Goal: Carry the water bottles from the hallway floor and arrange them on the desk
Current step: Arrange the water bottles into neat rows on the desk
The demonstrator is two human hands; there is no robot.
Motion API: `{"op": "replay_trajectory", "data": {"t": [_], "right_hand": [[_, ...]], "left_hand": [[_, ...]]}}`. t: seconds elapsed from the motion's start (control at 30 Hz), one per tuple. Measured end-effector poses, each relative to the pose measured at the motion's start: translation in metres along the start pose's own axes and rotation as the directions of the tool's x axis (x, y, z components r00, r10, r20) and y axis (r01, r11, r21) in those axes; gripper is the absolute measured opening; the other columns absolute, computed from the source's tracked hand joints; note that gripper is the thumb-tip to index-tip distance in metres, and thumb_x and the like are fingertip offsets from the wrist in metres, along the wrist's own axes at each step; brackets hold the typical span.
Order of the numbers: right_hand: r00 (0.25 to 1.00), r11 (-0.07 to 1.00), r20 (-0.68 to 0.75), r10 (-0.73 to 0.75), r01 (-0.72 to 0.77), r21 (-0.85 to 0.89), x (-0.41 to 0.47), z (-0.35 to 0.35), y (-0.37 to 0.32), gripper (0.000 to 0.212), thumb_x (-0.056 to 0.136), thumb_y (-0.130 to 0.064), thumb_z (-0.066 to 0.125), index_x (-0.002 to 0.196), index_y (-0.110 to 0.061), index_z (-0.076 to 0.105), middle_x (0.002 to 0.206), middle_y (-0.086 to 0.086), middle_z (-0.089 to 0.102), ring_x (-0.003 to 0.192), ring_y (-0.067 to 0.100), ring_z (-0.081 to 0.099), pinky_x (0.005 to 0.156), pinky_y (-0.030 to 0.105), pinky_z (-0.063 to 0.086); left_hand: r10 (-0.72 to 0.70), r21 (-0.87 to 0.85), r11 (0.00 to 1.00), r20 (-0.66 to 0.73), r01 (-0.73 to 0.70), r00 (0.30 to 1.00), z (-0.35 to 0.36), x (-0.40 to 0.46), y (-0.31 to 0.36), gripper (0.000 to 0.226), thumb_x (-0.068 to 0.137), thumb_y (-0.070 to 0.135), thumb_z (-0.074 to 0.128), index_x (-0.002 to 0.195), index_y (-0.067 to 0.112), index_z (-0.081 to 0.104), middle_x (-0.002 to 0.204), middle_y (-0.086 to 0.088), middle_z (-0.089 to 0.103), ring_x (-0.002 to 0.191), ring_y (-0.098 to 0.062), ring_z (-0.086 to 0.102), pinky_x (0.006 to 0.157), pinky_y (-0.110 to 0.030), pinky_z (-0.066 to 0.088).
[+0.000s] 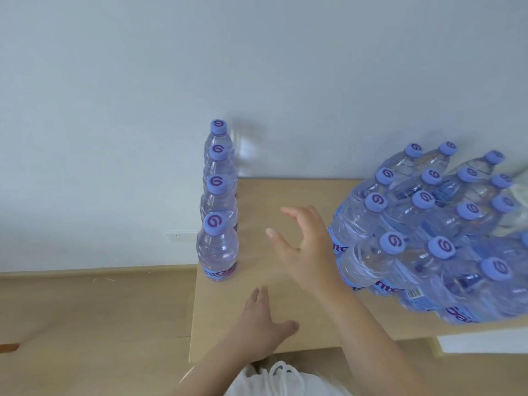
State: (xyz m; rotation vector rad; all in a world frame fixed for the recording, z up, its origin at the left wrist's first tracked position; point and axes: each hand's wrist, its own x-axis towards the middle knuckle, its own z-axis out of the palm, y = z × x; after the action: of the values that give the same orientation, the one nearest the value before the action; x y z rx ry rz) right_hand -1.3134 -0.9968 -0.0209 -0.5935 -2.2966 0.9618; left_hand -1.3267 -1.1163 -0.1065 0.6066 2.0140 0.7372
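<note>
Several clear water bottles with purple caps stand in a single row (217, 247) along the left edge of the light wooden desk (274, 195), running back toward the wall. A large cluster of the same bottles (428, 232) fills the desk's right side. My right hand (305, 247) hovers over the desk between the row and the cluster, fingers spread and holding nothing. My left hand (265, 324) rests flat near the desk's front edge, fingers straight and empty.
A white wall rises behind the desk, with a wall socket (178, 238) low on the left. Wooden floor (85, 310) lies to the left of the desk and below it. A white garment with drawstrings (274, 378) shows at the bottom.
</note>
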Motion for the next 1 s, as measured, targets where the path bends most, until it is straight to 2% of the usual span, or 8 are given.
{"op": "replay_trajectory", "data": {"t": [0.13,0.23,0.37,0.63,0.77,0.87,0.93,1.0], "right_hand": [[0.909,0.968,-0.390,-0.151,0.056,-0.245,-0.013,-0.058,0.022,0.026,0.080,-0.014,0.065,0.099,0.003,0.063,0.096,0.011,0.061,0.095,0.019,0.048,0.092,0.009,0.031],[0.885,0.963,-0.466,-0.006,-0.121,-0.242,-0.025,-0.082,0.045,0.045,0.076,-0.011,0.072,0.115,0.005,0.055,0.110,0.016,0.056,0.106,0.021,0.044,0.093,0.011,0.028],[0.842,0.894,-0.314,0.438,-0.445,0.056,-0.042,-0.080,0.070,0.078,0.079,-0.024,0.074,0.143,-0.013,0.030,0.142,-0.002,0.039,0.131,0.011,0.035,0.103,0.022,0.028],[0.851,0.931,-0.379,0.364,-0.338,0.136,-0.044,-0.073,0.075,0.038,0.078,-0.021,0.074,0.112,-0.021,0.056,0.107,-0.008,0.059,0.107,0.014,0.054,0.096,0.033,0.043],[0.880,0.933,-0.320,0.350,-0.296,0.208,-0.031,-0.079,0.055,0.031,0.072,-0.025,0.080,0.097,-0.028,0.061,0.091,-0.019,0.064,0.093,0.006,0.060,0.084,0.019,0.044],[0.905,0.922,-0.279,0.322,-0.232,0.310,-0.017,-0.085,0.031,0.025,0.064,-0.031,0.082,0.079,-0.030,0.062,0.072,-0.022,0.062,0.069,-0.004,0.057,0.065,0.007,0.041],[0.914,0.894,-0.220,0.341,-0.243,0.376,-0.008,-0.084,0.020,0.029,0.058,-0.038,0.079,0.076,-0.023,0.063,0.065,-0.014,0.057,0.062,0.003,0.052,0.060,0.015,0.042],[0.923,0.878,-0.120,0.365,-0.298,0.376,0.002,-0.081,0.017,0.043,0.058,-0.042,0.082,0.076,-0.009,0.060,0.065,0.000,0.046,0.061,0.012,0.045,0.059,0.028,0.039]], "left_hand": [[0.172,0.053,0.983,0.078,-0.176,0.982,0.017,0.014,0.038,0.094,0.083,0.046,0.061,0.151,0.014,0.005,0.158,0.001,0.007,0.144,-0.009,0.007,0.112,-0.021,0.010],[0.225,0.061,0.970,0.117,-0.233,0.967,0.028,0.022,0.059,0.092,0.082,0.043,0.064,0.150,0.016,0.010,0.157,0.003,0.013,0.143,-0.009,0.013,0.110,-0.019,0.014],[0.232,0.092,0.964,0.167,-0.250,0.958,0.039,0.025,0.068,0.094,0.079,0.043,0.067,0.150,0.018,0.012,0.156,0.003,0.018,0.141,-0.010,0.018,0.107,-0.019,0.019],[0.172,0.101,0.978,0.115,-0.183,0.978,0.018,0.027,0.045,0.098,0.075,0.041,0.073,0.150,0.019,0.013,0.155,0.002,0.022,0.140,-0.010,0.023,0.102,-0.015,0.021],[0.246,0.107,0.962,0.076,-0.253,0.966,-0.002,0.024,0.040,0.111,0.066,0.041,0.078,0.150,0.025,0.007,0.154,0.012,0.017,0.140,-0.005,0.018,0.101,-0.013,0.018],[0.289,-0.092,0.954,0.037,-0.285,0.957,-0.013,0.018,0.041,0.106,0.061,0.029,0.085,0.145,0.026,0.021,0.141,0.019,0.036,0.130,-0.002,0.037,0.099,-0.013,0.031],[0.304,-0.312,0.907,0.022,-0.282,0.953,-0.019,0.015,0.036,0.083,0.060,0.011,0.087,0.129,0.022,0.042,0.116,0.010,0.060,0.102,-0.004,0.059,0.083,-0.018,0.048],[0.289,-0.429,0.867,0.022,-0.252,0.957,-0.027,0.008,0.027,0.067,0.057,0.006,0.084,0.114,0.016,0.051,0.096,0.004,0.067,0.083,-0.008,0.063,0.074,-0.025,0.053]]}}
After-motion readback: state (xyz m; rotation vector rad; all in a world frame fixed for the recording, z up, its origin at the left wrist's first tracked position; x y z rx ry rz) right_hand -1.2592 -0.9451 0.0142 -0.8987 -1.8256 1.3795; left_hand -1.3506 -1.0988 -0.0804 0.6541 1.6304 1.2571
